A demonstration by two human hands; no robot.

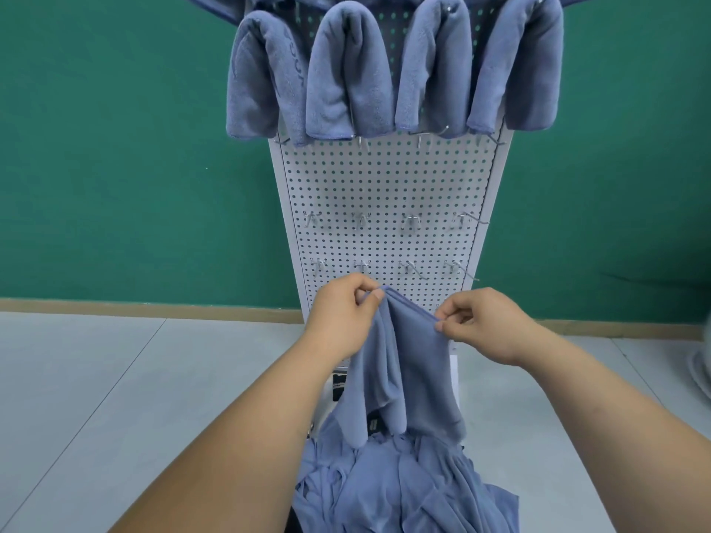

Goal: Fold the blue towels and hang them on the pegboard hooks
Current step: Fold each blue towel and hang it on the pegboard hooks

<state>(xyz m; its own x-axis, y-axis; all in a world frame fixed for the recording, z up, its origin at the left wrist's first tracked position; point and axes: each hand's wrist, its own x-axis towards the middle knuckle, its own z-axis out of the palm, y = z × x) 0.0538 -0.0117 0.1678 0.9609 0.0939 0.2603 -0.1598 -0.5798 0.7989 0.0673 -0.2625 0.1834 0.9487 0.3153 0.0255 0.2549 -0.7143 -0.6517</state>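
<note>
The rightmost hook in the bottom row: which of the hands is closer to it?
Right. The right hand sits just below the hook, pinching the towel; the left hand is farther away, down to its left, holding the same towel.

Bright, even, diffuse light; soft shadows; wide-angle bowing at edges; slight softness.
</note>
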